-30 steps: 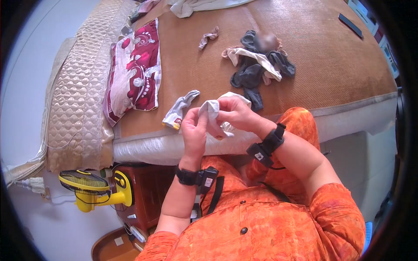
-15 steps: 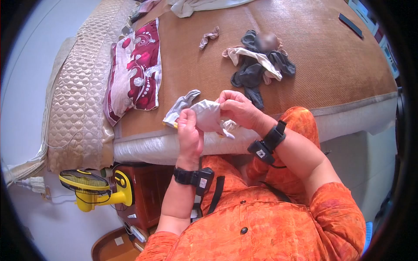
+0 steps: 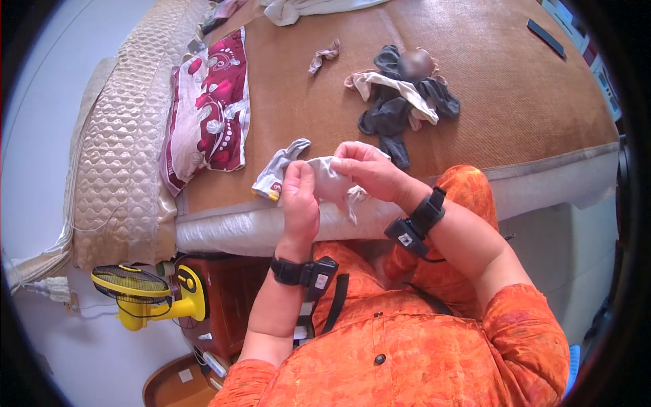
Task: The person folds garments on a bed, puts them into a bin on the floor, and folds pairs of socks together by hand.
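Observation:
A white sock (image 3: 328, 182) hangs stretched between my two hands over the bed's near edge. My left hand (image 3: 299, 197) pinches its left side, and my right hand (image 3: 366, 169) pinches its upper right part with the fingers bent. Just left of my left hand, a grey and white sock (image 3: 277, 171) with a yellow tip lies on the brown mat (image 3: 502, 88). Beyond my right hand is a heap of dark grey socks (image 3: 390, 115) with a cream sock (image 3: 400, 89) across it. A small pinkish sock (image 3: 325, 57) lies apart, farther back.
A red and white pillow (image 3: 215, 112) rests on the bed's left side beside a quilted cover (image 3: 122, 149). A black phone (image 3: 546, 39) lies at the back right. Below left are a yellow fan (image 3: 163, 298) and a reddish-brown cabinet (image 3: 234, 298).
The white sock, bunched up one second ago, has been spread out between my hands. My left hand has shifted slightly and the sock hangs lower.

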The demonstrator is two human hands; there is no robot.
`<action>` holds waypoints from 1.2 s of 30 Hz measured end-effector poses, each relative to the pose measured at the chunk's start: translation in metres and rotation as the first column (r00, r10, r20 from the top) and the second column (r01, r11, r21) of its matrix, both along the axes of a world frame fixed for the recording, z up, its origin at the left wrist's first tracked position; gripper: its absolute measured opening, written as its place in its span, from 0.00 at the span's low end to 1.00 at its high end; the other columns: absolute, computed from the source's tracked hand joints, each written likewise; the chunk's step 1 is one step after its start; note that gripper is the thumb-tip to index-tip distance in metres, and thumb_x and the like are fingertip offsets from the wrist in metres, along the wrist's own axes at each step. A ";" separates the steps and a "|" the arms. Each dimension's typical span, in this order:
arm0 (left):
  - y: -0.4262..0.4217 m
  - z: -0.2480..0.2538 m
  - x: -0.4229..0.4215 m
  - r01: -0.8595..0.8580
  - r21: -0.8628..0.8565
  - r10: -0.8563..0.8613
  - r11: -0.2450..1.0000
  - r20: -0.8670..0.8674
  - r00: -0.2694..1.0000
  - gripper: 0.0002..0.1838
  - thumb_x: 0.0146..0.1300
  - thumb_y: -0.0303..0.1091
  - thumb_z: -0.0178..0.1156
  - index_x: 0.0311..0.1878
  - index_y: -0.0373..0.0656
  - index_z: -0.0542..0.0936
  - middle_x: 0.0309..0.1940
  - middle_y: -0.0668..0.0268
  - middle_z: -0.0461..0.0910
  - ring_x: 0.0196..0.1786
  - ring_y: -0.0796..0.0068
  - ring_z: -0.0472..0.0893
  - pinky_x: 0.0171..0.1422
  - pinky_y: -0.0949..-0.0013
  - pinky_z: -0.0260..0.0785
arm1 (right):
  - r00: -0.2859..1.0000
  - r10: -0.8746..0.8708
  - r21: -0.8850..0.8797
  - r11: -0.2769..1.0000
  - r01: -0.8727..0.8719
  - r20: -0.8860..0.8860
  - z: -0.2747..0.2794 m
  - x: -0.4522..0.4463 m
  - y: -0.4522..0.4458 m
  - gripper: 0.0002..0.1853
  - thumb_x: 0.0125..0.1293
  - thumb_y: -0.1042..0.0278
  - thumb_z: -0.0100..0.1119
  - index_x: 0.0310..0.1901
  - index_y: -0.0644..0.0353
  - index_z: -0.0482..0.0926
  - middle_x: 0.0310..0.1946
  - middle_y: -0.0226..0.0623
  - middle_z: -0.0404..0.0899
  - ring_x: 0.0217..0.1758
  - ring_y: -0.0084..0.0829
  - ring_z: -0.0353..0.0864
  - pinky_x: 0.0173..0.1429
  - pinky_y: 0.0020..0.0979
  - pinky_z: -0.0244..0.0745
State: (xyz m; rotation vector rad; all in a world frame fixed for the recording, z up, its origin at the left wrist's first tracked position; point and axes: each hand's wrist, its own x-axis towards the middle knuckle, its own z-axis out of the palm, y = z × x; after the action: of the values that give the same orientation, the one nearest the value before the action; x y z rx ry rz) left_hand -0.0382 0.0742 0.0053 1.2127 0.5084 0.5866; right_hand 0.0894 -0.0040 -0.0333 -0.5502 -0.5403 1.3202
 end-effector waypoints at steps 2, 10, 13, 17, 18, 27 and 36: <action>-0.003 0.000 0.003 -0.092 -0.005 0.092 0.996 0.043 0.995 0.06 0.67 0.34 0.43 0.36 0.44 0.67 0.30 0.71 0.72 0.33 0.85 0.71 0.40 0.79 0.66 | 0.999 -0.048 0.021 0.999 0.048 -0.014 -0.005 -0.001 0.001 0.04 0.62 0.69 0.52 0.32 0.57 0.70 0.28 0.26 0.72 0.32 0.19 0.73 0.36 0.23 0.70; -0.009 0.006 0.006 -0.124 -0.092 0.130 0.988 0.063 0.990 0.06 0.67 0.34 0.43 0.37 0.44 0.68 0.31 0.71 0.73 0.33 0.84 0.72 0.37 0.79 0.67 | 0.945 0.032 0.097 0.995 0.000 -0.326 0.008 -0.003 -0.003 0.04 0.63 0.68 0.50 0.31 0.55 0.69 0.28 0.25 0.72 0.33 0.18 0.72 0.38 0.23 0.70; -0.004 0.004 0.007 -0.088 0.004 0.088 0.996 0.030 0.996 0.06 0.66 0.35 0.44 0.38 0.44 0.68 0.31 0.71 0.73 0.32 0.86 0.72 0.36 0.80 0.66 | 0.994 0.045 -0.033 0.998 -0.048 -0.101 0.010 0.002 -0.004 0.06 0.61 0.65 0.53 0.33 0.56 0.70 0.29 0.25 0.71 0.34 0.16 0.71 0.38 0.22 0.69; 0.009 -0.002 0.006 0.135 0.148 -0.122 0.980 -0.095 0.988 0.08 0.66 0.37 0.45 0.39 0.44 0.69 0.33 0.71 0.73 0.33 0.87 0.72 0.37 0.79 0.67 | 0.900 0.002 -0.034 0.999 0.015 0.437 0.013 0.000 -0.006 0.10 0.58 0.64 0.57 0.38 0.58 0.71 0.31 0.23 0.72 0.34 0.12 0.68 0.35 0.19 0.66; 0.008 -0.002 0.007 0.134 0.145 -0.121 0.980 -0.096 0.988 0.08 0.66 0.37 0.45 0.39 0.44 0.69 0.33 0.71 0.73 0.33 0.87 0.72 0.37 0.79 0.67 | 0.900 0.004 -0.036 0.999 0.013 0.435 0.010 0.002 -0.006 0.10 0.58 0.64 0.57 0.38 0.58 0.71 0.31 0.23 0.72 0.34 0.12 0.68 0.35 0.19 0.66; -0.002 -0.007 -0.011 0.395 -0.038 -0.388 0.918 -0.298 0.872 0.15 0.58 0.33 0.57 0.47 0.39 0.70 0.39 0.69 0.75 0.39 0.80 0.74 0.43 0.75 0.69 | 0.968 -0.206 -0.117 0.968 0.223 0.142 -0.001 0.005 0.003 0.09 0.63 0.61 0.50 0.35 0.57 0.70 0.29 0.29 0.73 0.31 0.19 0.74 0.30 0.25 0.74; 0.006 -0.012 -0.022 0.100 -0.455 -0.082 0.885 0.059 0.995 0.11 0.65 0.35 0.46 0.48 0.45 0.72 0.38 0.68 0.77 0.39 0.77 0.77 0.42 0.71 0.72 | 0.927 -0.300 -0.166 0.926 0.340 0.226 0.001 0.003 0.005 0.09 0.64 0.63 0.49 0.39 0.60 0.71 0.32 0.29 0.73 0.37 0.19 0.74 0.42 0.21 0.70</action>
State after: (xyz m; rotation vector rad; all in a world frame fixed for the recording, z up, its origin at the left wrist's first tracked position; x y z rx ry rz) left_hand -0.0603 0.0803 -0.0062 0.7669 0.5190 0.3783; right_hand 0.0922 0.0011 -0.0320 -0.9072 -0.4552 1.0155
